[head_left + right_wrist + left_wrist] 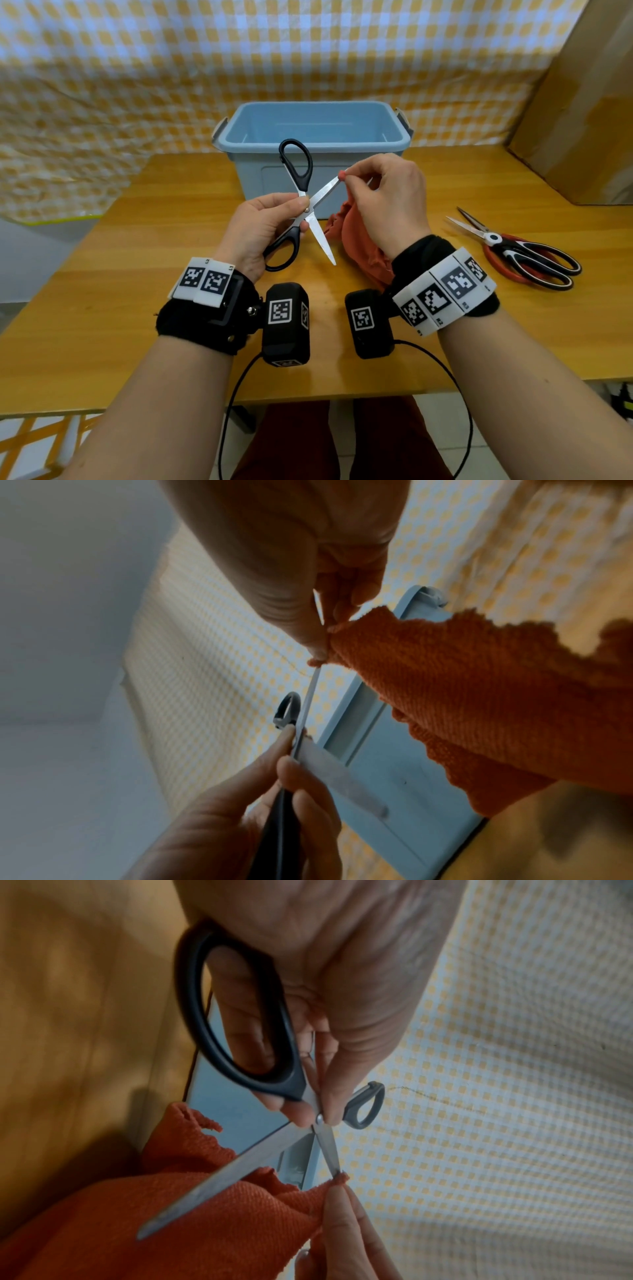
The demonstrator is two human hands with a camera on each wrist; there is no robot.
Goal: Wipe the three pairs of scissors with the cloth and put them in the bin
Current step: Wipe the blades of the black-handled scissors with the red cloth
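Observation:
My left hand [298,211] grips the black-handled scissors [301,178] at the pivot, held above the table with the blades spread wide. One blade points down toward me; the other points right. My right hand [345,178] pinches the orange cloth [356,236] around that right blade's tip. The wrist views show the same: cloth [222,1218] bunched at the tip beside the blade [310,693]. The blue bin [315,144] stands open just behind. Two more pairs lie at the right, a black-and-white one [493,238] on top of a red-handled one [491,258].
The wooden table [102,308] carries the bin at its back middle. A cardboard box [582,120] stands at the back right. A yellow checked sheet [137,68] hangs behind. Cables run from the wrist cameras over the table's front edge.

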